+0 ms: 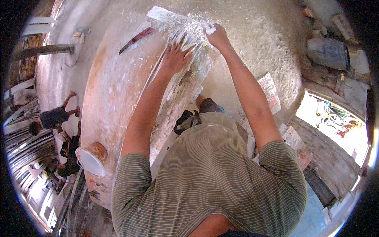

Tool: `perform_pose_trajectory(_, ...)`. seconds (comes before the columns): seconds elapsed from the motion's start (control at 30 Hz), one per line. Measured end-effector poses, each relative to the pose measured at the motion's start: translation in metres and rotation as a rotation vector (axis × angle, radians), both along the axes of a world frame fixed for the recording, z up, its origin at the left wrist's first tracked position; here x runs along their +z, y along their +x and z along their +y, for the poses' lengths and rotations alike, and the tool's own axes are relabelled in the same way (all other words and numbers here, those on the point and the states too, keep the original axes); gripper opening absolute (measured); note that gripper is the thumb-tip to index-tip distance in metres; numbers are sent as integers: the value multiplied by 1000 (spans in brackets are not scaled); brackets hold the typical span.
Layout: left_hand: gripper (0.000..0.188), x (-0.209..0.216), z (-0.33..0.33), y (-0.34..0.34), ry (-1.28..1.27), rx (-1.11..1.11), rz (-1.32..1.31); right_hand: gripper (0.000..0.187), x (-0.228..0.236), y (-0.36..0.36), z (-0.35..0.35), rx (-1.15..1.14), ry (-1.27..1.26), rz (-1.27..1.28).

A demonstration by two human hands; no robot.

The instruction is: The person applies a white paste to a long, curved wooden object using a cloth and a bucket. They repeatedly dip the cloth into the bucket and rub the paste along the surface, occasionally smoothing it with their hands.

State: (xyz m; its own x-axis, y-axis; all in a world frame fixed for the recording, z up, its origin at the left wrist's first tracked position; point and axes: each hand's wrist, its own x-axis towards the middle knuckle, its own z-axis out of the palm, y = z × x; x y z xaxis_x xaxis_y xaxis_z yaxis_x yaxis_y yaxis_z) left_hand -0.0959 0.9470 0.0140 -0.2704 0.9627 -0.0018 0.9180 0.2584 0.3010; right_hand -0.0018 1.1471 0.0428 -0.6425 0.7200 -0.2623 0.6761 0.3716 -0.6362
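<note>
A long, broad tan panel [112, 91], smeared and flecked with white, lies in front of me and to my left. Its near right side is rough and splintered. My left hand [177, 59] rests on that pale, ragged edge with fingers spread, pressing down on it. Beyond it, my right hand [218, 36] is closed around the white handle of what looks like a handsaw. The handsaw's broad pale blade [169, 16] reaches leftward across the panel's far end, amid white scraps. A slim red and black tool [136, 40] lies on the panel, left of my left hand.
A white-rimmed round tub [91, 161] sits at the panel's near left. Two people are low at the far left, one in dark clothes [55, 117]. A blue drum [327, 53] stands at the right, above a bright opening [331, 122]. A stained sheet [270, 93] lies beside my right arm.
</note>
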Motion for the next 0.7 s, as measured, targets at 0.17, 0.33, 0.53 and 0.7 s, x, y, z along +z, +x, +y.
perform_pose_trajectory(0.17,46,8,-36,1,-98,-39,-12,41,-33,31,-79,43,111,223)
perform_pose_trajectory(0.33,51,10,-26,-3,-138,-139,-89,41,-70,38,-129,192,325,-9)
perform_pose_trajectory(0.53,64,13,62,-7,-60,-78,159,38,-65,26,-59,-80,41,199)
perform_pose_trajectory(0.7,61,40,119,-6,-278,-27,-39,38,-54,16,3,-178,-403,406)
